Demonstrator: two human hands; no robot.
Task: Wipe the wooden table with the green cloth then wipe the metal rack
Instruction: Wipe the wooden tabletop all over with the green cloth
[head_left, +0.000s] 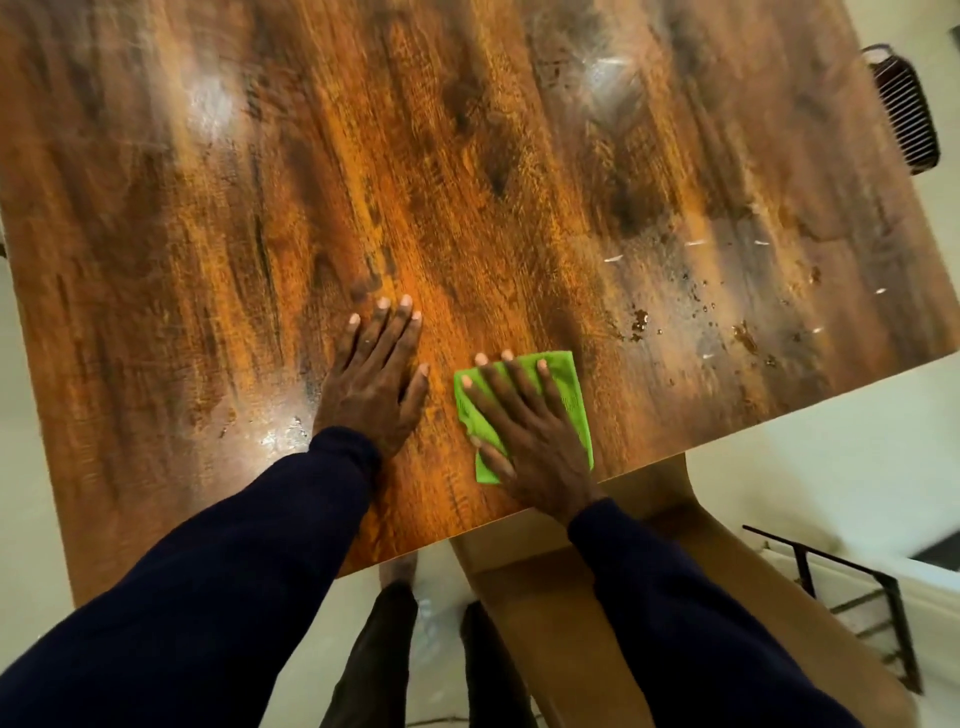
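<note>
Green cloth (571, 405), folded to a small pad, flat on the near part of the wooden desk (467, 182), close to its near edge, pinned under the right hand (524, 441). Right fingers (511, 376) straight and slightly spread, pressing down on the cloth rather than curled round it; thumb laid across the cloth's near left corner. Left hand (371, 379) just beside it on the left, palm down on bare wood, fingers (395, 327) straight and close together, holding nothing; seemingly bracing.

Step in hand, by judgement: wiping the desk, rack not yet reached. Wet spots (639, 322) and pale flecks (696, 242) on the right part of the desk, apart from the cloth, apparently unwiped.

For a good pass: hold the palm flat with even pressure, sweep in overlapping strokes toward the right side, gather the flecks toward an edge instead of scattering them, refold to a clean face once soiled, and lift the left hand clear of wiped wood to avoid prints.

Rack not identified with certainty: either the dark ribbed object (904, 109) beyond the far right corner or the dark bar frame (903, 634) on the floor at near right.
</note>
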